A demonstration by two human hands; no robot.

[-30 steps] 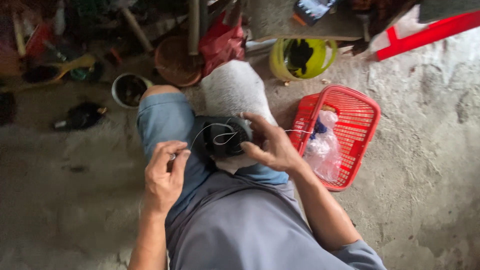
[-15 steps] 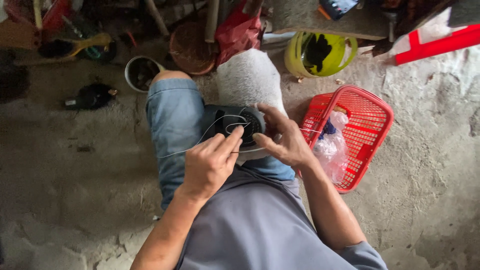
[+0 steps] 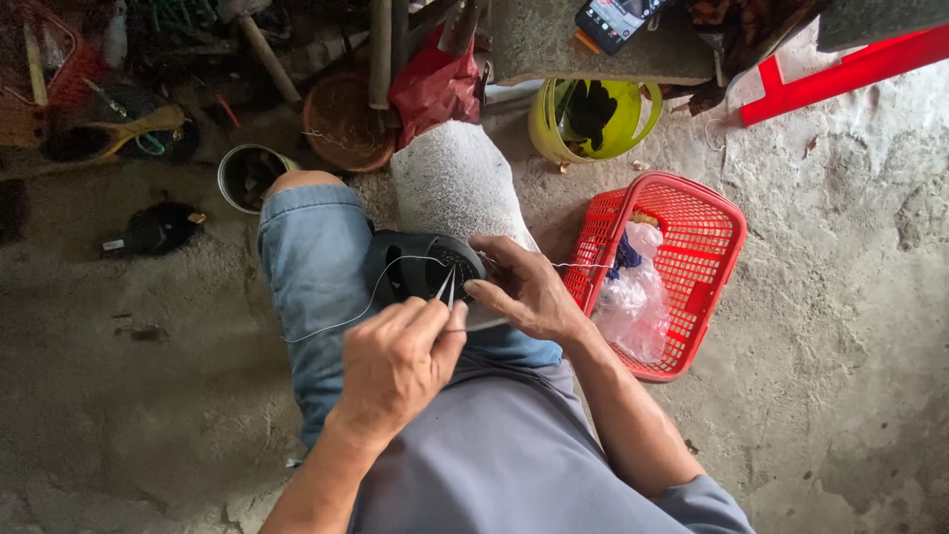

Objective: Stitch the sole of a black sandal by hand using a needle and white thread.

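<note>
Head view: left grip pinching needle, right grip clasping black shoe beside red basket

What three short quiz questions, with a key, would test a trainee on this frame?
1. True or false: the left hand pinches a thin metal tool whose tips point at the black shoe.
2. Where does the red plastic basket stand: A) on the concrete floor at the person's right, B) on the person's lap, C) on the stone slab?
3. Fill in: the right hand steadies the ____ lying on the thigh in blue jeans.

Key: 1 true; 2 A; 3 shoe. A pale thread trails from the shoe over the jeans.
</note>
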